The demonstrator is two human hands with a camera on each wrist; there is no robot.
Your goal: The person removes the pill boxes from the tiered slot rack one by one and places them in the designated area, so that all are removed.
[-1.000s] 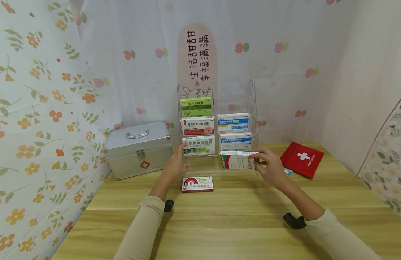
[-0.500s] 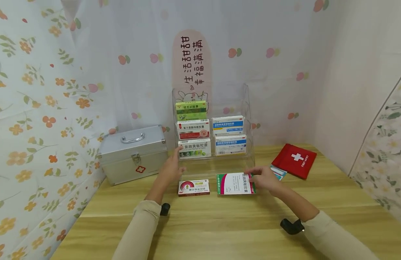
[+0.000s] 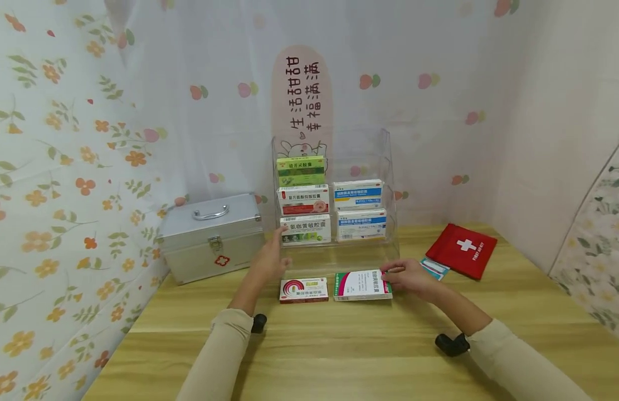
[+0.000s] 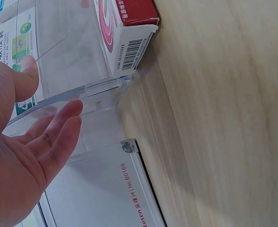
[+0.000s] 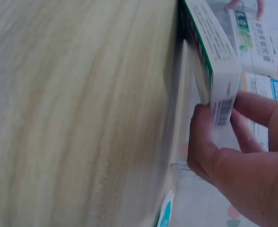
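My right hand (image 3: 409, 277) pinches the right end of a white, green and magenta medicine box (image 3: 361, 285), thumb on one face and fingers on the other. It is low in front of the clear display rack (image 3: 339, 257), and the right wrist view shows its barcode end (image 5: 222, 111). At the rack's left side, my left hand (image 3: 270, 260) has its fingers loosely spread. The left wrist view has the rack's side panel (image 4: 101, 87) between thumb and fingers, the thumb near a white capsule box (image 3: 306, 229). A white-and-red medicine box (image 3: 303, 290) lies flat before the rack.
More boxes stand in the rack: a green one (image 3: 301, 171), a red-and-white one (image 3: 304, 200) and two blue-and-white ones (image 3: 359, 194). A silver medical case (image 3: 211, 236) stands left. A red first aid pouch (image 3: 462, 250) lies right, over small blue-and-white packets (image 3: 434, 269).
My right hand has brought the green-and-magenta box down from the rack's lower front to near the tabletop, beside the white-and-red box. My left hand has stayed at the rack's side.
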